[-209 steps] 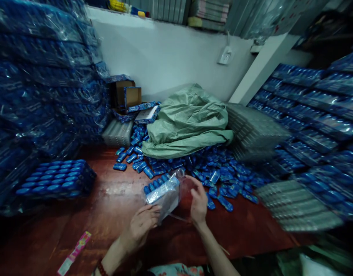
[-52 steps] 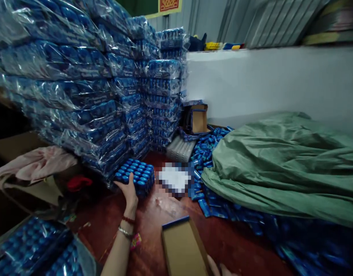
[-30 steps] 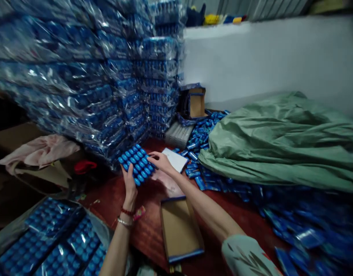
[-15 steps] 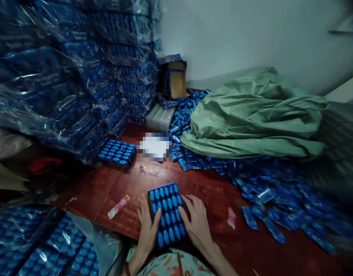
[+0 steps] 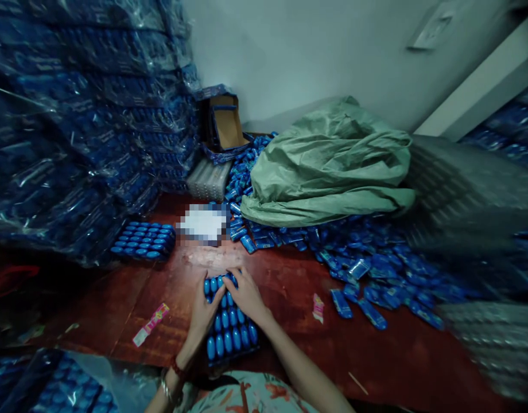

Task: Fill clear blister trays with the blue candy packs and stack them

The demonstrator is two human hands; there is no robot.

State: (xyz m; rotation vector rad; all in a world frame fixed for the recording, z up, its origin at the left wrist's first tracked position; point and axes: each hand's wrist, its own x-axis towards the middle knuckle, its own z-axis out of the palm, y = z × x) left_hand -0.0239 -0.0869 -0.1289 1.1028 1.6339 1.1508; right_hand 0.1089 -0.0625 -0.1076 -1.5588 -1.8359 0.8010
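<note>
A tray of blue oval pieces lies on the red-brown table in front of my body, its near edge slightly tilted. My left hand holds the far left side, fingers round the edge and thumb across the top pieces. My right hand grips the far right corner, its thumb meeting the left thumb over the pieces. Both hands cover part of the far rows. A similar block of blue oval pieces rests farther left on the table.
Plastic-wrapped blue packs are stacked high at left. A green cloth lies over a heap of small blue packets. Clear plastic trays and an open box stand at the back. Pink wrappers lie on the table.
Both hands have slid from the sides of the tray to its far end, and the thumbs have come together. My view has turned to the right.
</note>
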